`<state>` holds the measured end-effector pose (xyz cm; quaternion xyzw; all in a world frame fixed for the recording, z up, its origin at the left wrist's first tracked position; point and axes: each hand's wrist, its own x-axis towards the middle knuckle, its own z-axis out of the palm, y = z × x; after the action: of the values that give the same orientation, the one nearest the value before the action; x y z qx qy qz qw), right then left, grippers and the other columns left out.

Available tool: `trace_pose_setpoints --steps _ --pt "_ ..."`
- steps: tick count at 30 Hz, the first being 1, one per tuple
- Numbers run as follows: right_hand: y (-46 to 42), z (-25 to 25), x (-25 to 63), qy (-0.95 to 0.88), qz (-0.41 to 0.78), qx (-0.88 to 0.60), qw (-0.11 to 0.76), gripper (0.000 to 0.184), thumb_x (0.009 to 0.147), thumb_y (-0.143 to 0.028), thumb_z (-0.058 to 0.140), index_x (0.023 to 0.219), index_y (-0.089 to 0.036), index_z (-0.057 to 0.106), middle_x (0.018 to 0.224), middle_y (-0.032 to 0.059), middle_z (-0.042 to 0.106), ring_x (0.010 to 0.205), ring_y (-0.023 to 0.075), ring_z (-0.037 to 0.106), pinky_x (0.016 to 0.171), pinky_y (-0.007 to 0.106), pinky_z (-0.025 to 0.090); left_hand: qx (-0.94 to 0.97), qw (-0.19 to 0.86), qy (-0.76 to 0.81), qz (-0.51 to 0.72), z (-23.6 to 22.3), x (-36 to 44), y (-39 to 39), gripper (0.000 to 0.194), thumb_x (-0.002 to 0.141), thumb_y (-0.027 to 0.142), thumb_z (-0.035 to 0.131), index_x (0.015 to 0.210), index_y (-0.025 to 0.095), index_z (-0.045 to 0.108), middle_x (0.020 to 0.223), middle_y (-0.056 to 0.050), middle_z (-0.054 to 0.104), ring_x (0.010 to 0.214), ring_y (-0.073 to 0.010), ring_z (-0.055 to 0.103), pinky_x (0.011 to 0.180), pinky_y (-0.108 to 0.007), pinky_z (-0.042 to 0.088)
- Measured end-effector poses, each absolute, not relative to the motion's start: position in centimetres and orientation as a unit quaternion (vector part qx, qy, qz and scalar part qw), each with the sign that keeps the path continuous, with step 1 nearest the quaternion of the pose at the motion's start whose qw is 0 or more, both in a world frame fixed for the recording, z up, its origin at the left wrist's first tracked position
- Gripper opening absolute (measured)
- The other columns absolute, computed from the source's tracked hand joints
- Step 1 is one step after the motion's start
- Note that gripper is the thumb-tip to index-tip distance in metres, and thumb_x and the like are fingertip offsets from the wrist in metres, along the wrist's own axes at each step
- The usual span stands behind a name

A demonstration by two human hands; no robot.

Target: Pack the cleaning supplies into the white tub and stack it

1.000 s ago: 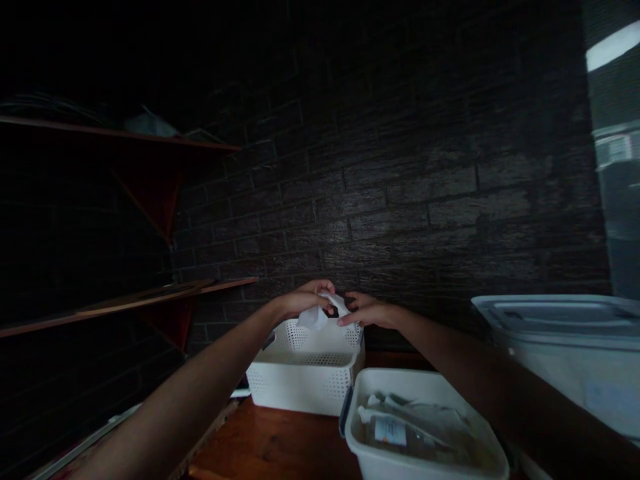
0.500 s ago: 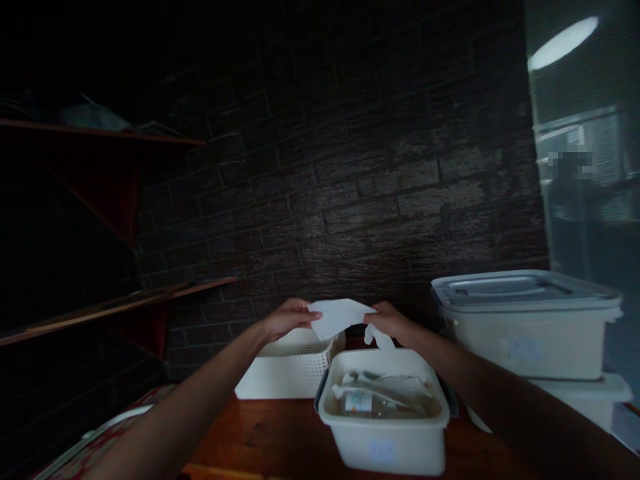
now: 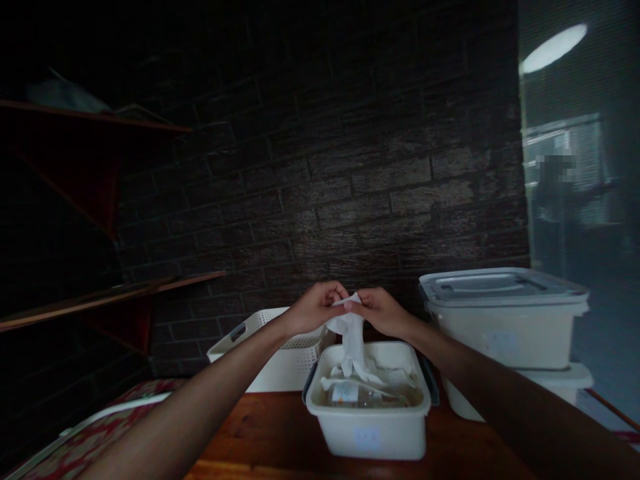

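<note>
A thin white glove (image 3: 354, 339) hangs limp, its finger-like ends dangling down. My left hand (image 3: 314, 308) pinches its upper edge from the left. From the right, my right hand (image 3: 384, 311) grips the same edge, and the two hands almost meet. Directly below stands an open white bin (image 3: 373, 430) with dark side handles. Inside it lie a clear labelled bottle (image 3: 346, 393) and crumpled white, filmy pieces that I cannot make out well. The glove's lower tips overlap the bin's contents in view; I cannot tell whether they touch.
A white perforated basket (image 3: 273, 377) sits behind my left forearm. On the right, a lidded storage box (image 3: 505, 333) is stacked on another white box (image 3: 565, 377). All stand on a wooden table (image 3: 260, 427) against a dark brick wall. Shelves (image 3: 165, 283) jut out at left.
My hands have come together, and the glove, earlier stretched sideways between them, now hangs down over the bin. The view has shifted slightly.
</note>
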<state>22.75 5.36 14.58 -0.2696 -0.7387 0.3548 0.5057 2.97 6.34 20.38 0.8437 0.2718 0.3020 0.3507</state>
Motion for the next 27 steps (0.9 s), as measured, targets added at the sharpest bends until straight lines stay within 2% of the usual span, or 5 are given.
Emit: trace_pose_setpoints --steps 3,7,15,21,27 --pt "5.2 14.9 23.8 -0.725 0.340 -0.269 0.535 0.046 0.086 -0.059 0.065 0.073 -0.015 0.064 0.067 -0.0016 0.060 0.061 0.0118 0.052 0.058 0.024 0.041 0.837 0.360 0.274 0.307 20.1 2.1 6.2 0.035 0.074 0.040 0.084 0.091 0.012 0.070 0.074 -0.002 0.068 0.065 -0.0127 0.058 0.062 -0.023 0.042" --pt "5.0 15.8 24.5 -0.701 0.341 -0.265 0.568 0.043 0.085 -0.058 0.067 0.074 -0.016 0.061 0.067 -0.0025 0.059 0.060 0.0117 0.052 0.058 0.024 0.042 0.823 0.353 0.271 0.353 20.4 1.7 5.9 0.031 0.083 0.042 0.076 0.084 0.012 0.071 0.074 -0.002 0.068 0.067 -0.0122 0.058 0.065 -0.023 0.041" --pt "3.4 18.0 25.0 -0.687 0.359 -0.263 0.575 0.041 0.081 -0.057 0.072 0.079 -0.017 0.060 0.066 -0.0024 0.060 0.054 0.0113 0.051 0.051 0.023 0.039 0.805 0.370 0.232 0.401 22.2 3.4 4.8 0.031 0.083 0.041 0.076 0.097 0.013 0.071 0.092 -0.007 0.073 0.081 -0.0161 0.066 0.074 -0.026 0.048" --pt "2.8 18.4 26.1 -0.698 0.312 -0.262 0.589 0.040 0.088 -0.057 0.065 0.080 -0.018 0.063 0.069 -0.0026 0.056 0.060 0.0121 0.049 0.055 0.023 0.038 0.773 0.362 0.232 0.466 22.4 3.4 4.6 0.025 0.084 0.037 0.075 0.085 0.013 0.073 0.071 -0.001 0.068 0.065 -0.0113 0.059 0.064 -0.023 0.044" --pt "2.8 18.4 25.7 -0.710 0.271 -0.270 0.591 0.043 0.094 -0.057 0.056 0.074 -0.018 0.059 0.068 -0.0025 0.050 0.061 0.0127 0.045 0.055 0.024 0.036 0.754 0.356 0.216 0.508 22.1 4.5 4.8 0.025 0.082 0.037 0.077 0.085 0.014 0.070 0.079 -0.002 0.069 0.074 -0.0128 0.062 0.073 -0.024 0.048"
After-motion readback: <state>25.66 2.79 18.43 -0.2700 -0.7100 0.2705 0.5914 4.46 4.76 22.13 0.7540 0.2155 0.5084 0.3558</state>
